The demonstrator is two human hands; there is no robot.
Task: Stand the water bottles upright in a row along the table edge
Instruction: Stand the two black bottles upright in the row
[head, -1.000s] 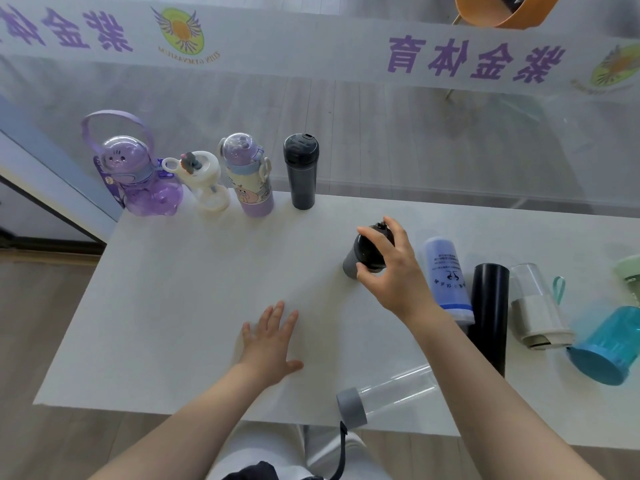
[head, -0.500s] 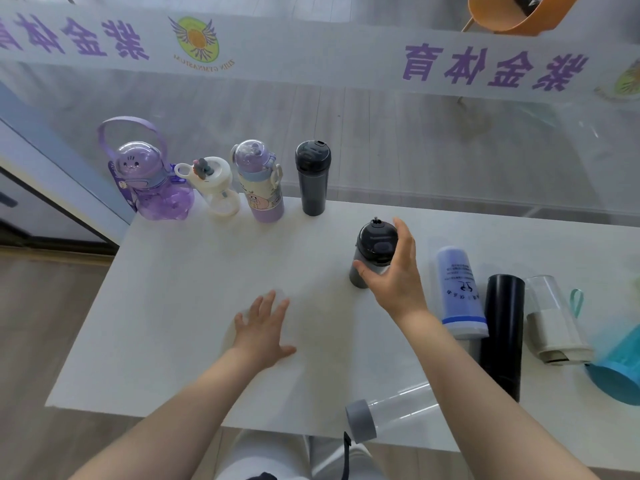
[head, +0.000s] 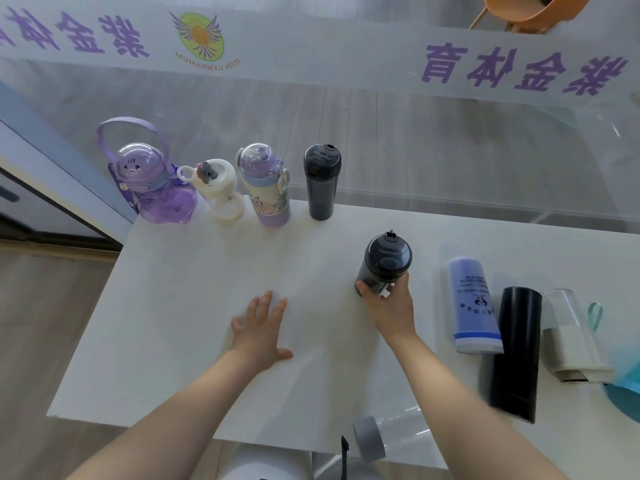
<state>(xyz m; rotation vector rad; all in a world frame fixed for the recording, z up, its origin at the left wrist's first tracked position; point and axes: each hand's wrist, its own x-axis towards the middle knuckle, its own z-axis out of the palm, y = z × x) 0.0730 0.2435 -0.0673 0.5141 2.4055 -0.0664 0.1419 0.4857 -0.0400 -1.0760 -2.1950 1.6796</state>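
Now, near to far, label by label.
near edge: clear bottle with grey cap [head: 384, 441] lying on its side, long axis left-right, partly under right forearm, overhanging near table [head: 180, 341] edge.
left hand [head: 260, 327]: flat on table, fingers straight and spread, palm down, holding nothing; same spot as half a second back.
right hand [head: 389, 306]: wrapped round lower body of dark grey bottle [head: 384, 263], thumb on its left side, fingers behind; grasp looks firm.
held bottle: upright, long axis vertical, lid up, mid-table; whether base touches table cannot be told. A second ago tilted with hand over lid; grip since slid down to body.
right side, lying: blue-lilac bottle [head: 472, 303], black bottle [head: 516, 351], clear cup with beige sleeve [head: 571, 344], teal bottle [head: 623, 400] cut by frame; all long axes roughly near-far.
key relation: open slot in far row lies far-left of held bottle, just right of dark upright bottle [head: 321, 181]; right hand nearer, already holding, so likely carry goes far and slightly left.
far row, upright: purple handled bottle [head: 152, 185], white bottle [head: 218, 188], lilac cartoon bottle [head: 265, 188], then dark upright bottle; unchanged.
progress: four placed, fifth in hand, rest still down, by judgement.
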